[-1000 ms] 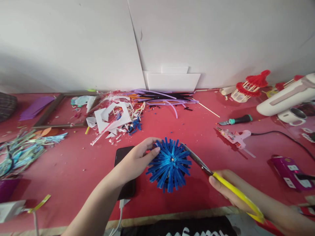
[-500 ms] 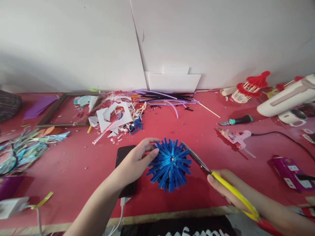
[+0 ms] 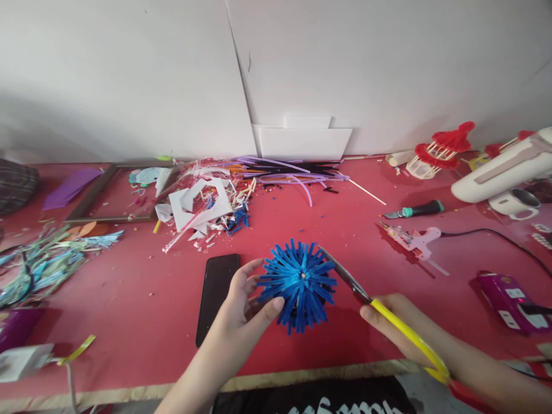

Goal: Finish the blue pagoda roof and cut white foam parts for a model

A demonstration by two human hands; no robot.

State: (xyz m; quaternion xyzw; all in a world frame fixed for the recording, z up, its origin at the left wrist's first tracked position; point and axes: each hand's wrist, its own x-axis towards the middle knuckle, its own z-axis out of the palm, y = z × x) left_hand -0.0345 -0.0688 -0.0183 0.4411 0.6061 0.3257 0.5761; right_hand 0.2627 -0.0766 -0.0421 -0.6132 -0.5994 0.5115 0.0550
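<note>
A round blue piece of pipe cleaners [image 3: 297,284], its stems fanning out from a small pale centre, is held above the red table. My left hand [image 3: 248,307] grips it from the left, thumb in front and fingers curled behind; part of the grip is hidden under the stems. In my right hand [image 3: 390,325] are scissors [image 3: 407,330] with a yellow handle, and a red part shows lower down. Their metal blades look closed and point at the upper right edge of the blue piece; whether they touch it I cannot tell.
A black phone [image 3: 218,299] lies left of my hand. Paper scraps [image 3: 200,204] and purple and black pipe cleaners [image 3: 293,169] are heaped behind. To the right lie a pink glue gun [image 3: 414,241], a cutter knife [image 3: 416,211], a purple power strip [image 3: 511,305] and a mug [image 3: 513,204].
My left hand has shifted down along the blue piece, its thumb now lower on the stems. The blue piece has risen slightly. The scissors have barely moved.
</note>
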